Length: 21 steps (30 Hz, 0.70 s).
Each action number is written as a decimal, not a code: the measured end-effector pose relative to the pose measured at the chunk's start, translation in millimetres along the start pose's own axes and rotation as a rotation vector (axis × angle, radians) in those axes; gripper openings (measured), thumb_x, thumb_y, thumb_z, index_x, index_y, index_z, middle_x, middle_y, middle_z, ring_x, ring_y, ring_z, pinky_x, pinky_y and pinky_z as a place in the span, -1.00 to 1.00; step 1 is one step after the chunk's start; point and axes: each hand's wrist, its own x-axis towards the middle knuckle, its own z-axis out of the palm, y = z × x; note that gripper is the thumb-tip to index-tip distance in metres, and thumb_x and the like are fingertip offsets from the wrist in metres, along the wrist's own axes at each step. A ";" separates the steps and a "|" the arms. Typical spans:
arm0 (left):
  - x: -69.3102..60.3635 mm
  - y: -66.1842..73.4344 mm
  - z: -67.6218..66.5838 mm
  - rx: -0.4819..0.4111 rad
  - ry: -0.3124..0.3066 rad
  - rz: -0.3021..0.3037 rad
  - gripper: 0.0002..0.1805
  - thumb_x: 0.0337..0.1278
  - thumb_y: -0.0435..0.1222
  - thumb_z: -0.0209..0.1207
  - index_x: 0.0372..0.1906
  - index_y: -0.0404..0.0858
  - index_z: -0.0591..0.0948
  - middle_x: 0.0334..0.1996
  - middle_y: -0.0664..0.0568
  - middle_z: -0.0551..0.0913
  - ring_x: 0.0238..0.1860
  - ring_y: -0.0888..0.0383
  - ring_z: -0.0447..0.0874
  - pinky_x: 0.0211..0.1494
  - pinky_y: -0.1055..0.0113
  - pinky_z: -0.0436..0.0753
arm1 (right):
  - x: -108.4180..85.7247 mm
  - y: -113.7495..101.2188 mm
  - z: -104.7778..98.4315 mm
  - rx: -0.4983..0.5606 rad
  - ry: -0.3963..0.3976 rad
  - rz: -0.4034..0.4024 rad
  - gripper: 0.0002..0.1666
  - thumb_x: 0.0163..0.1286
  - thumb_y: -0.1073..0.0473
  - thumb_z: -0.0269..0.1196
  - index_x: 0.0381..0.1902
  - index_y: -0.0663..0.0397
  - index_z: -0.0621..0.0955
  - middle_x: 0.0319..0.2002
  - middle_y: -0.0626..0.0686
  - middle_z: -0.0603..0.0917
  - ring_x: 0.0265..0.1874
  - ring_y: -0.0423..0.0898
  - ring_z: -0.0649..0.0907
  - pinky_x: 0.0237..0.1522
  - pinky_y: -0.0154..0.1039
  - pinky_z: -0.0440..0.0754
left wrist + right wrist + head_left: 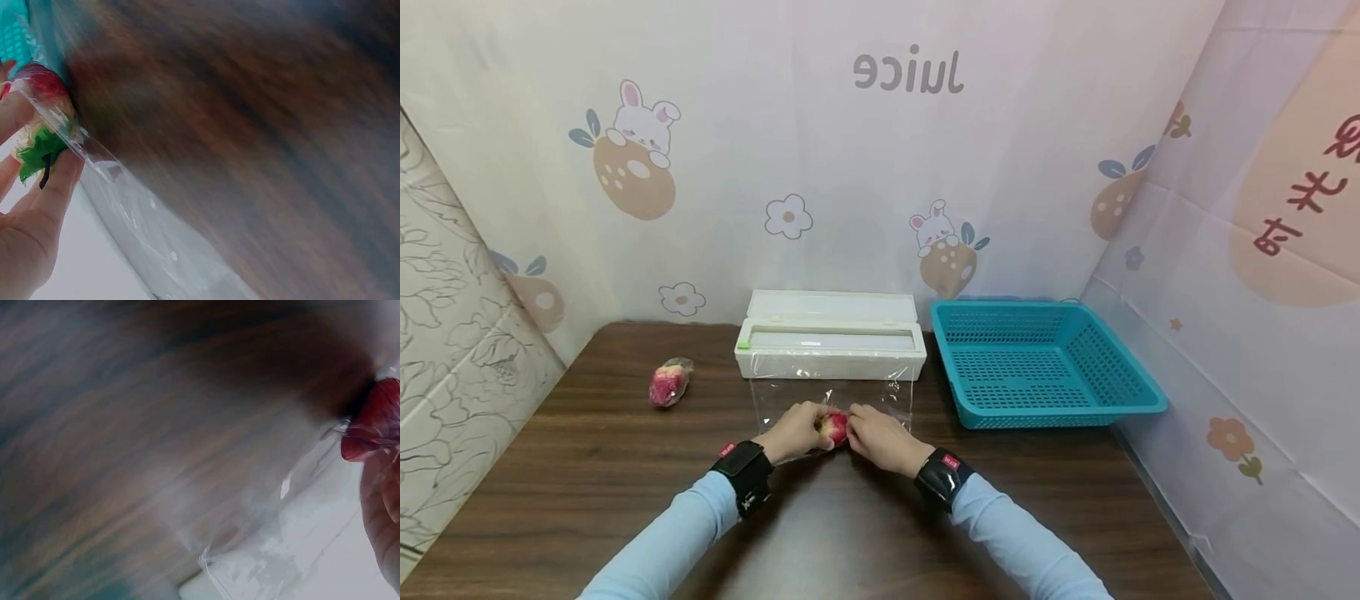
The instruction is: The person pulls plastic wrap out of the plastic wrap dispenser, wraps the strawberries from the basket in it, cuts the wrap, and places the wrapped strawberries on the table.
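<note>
A red and cream strawberry (pixel 832 428) with a green leafy cap and a dark stem (pixel 45 172) is held over the table between both hands. My left hand (pixel 797 431) grips it at the leafy end, its fingers and thumb around the cap. At the red tip (pixel 375 419), my right hand (pixel 883 437) pinches the fruit together with clear film. A sheet of cling film (pixel 880 397) runs from the white dispenser box (pixel 831 367) to the strawberry and lies partly over it. The dispenser's lid stands up at the back.
On the left of the table (pixel 587 467) lies another red and cream fruit (pixel 668 385) in clear film. A blue plastic basket (pixel 1052 417) stands right of the dispenser. Printed cloth walls (pixel 820 150) border the back and sides.
</note>
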 end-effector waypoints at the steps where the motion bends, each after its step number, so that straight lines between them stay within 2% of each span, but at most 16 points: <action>1: 0.0 -0.6 0.4 0.003 -0.001 0.006 -0.43 -0.24 -0.37 0.38 0.06 -0.22 0.56 -0.13 -0.08 0.63 -0.31 0.15 0.47 -0.24 0.30 0.45 | 0.8 0.2 -0.7 0.030 -0.012 0.013 -0.89 0.27 0.16 0.12 -0.44 0.01 0.55 -0.32 -0.08 0.47 -0.36 -0.22 0.47 -0.35 -0.41 0.51; 7: -0.3 -1.8 2.2 0.039 -0.009 0.040 -0.43 -0.21 -0.39 0.31 0.09 -0.28 0.53 -0.15 -0.09 0.63 -0.35 0.15 0.45 -0.29 0.34 0.43 | 4.4 0.6 -4.5 0.150 -0.051 0.041 -0.86 0.28 0.18 0.14 -0.46 0.04 0.57 -0.31 -0.06 0.50 -0.35 -0.20 0.49 -0.29 -0.37 0.52; 10: -0.5 -0.9 2.2 0.045 -0.019 0.037 -0.43 -0.21 -0.37 0.21 0.11 -0.30 0.51 -0.17 -0.06 0.62 -0.36 0.15 0.43 -0.32 0.36 0.40 | 4.7 0.5 -6.0 0.175 -0.065 0.047 -0.86 0.28 0.18 0.14 -0.47 0.03 0.57 -0.32 -0.06 0.49 -0.36 -0.21 0.48 -0.30 -0.39 0.52; 13: -0.9 -1.1 2.6 0.059 -0.034 0.046 -0.38 -0.25 -0.30 0.19 0.13 -0.31 0.48 -0.20 -0.03 0.61 -0.37 0.15 0.44 -0.33 0.35 0.41 | 4.4 0.9 -6.1 0.182 -0.065 0.051 -0.86 0.27 0.19 0.14 -0.48 0.03 0.57 -0.33 -0.06 0.49 -0.36 -0.21 0.49 -0.30 -0.39 0.52; 16: -0.4 -3.4 4.7 0.125 -0.036 0.098 -0.29 -0.32 -0.16 0.33 0.11 -0.31 0.47 -0.20 0.00 0.61 -0.31 0.17 0.50 -0.26 0.31 0.49 | 4.3 1.3 -6.1 0.184 -0.066 0.062 -0.86 0.27 0.19 0.14 -0.49 0.02 0.56 -0.32 -0.07 0.49 -0.35 -0.21 0.49 -0.28 -0.38 0.52; 19: 0.1 -4.7 7.0 0.206 -0.029 0.140 -0.14 -0.51 -0.08 0.48 0.10 -0.30 0.44 -0.15 -0.02 0.61 -0.21 0.14 0.55 -0.13 0.24 0.54 | 4.2 1.4 -7.4 0.203 -0.084 0.079 -0.86 0.27 0.18 0.14 -0.48 0.01 0.56 -0.32 -0.08 0.49 -0.35 -0.23 0.50 -0.28 -0.39 0.52; 21: 0.3 -4.7 8.3 0.251 -0.018 0.146 -0.08 -0.60 -0.06 0.52 0.11 -0.29 0.43 -0.12 -0.04 0.60 -0.15 0.10 0.55 -0.06 0.20 0.54 | 4.3 1.6 -8.3 0.218 -0.097 0.088 -0.87 0.28 0.18 0.13 -0.47 0.01 0.56 -0.31 -0.08 0.49 -0.35 -0.24 0.49 -0.28 -0.40 0.52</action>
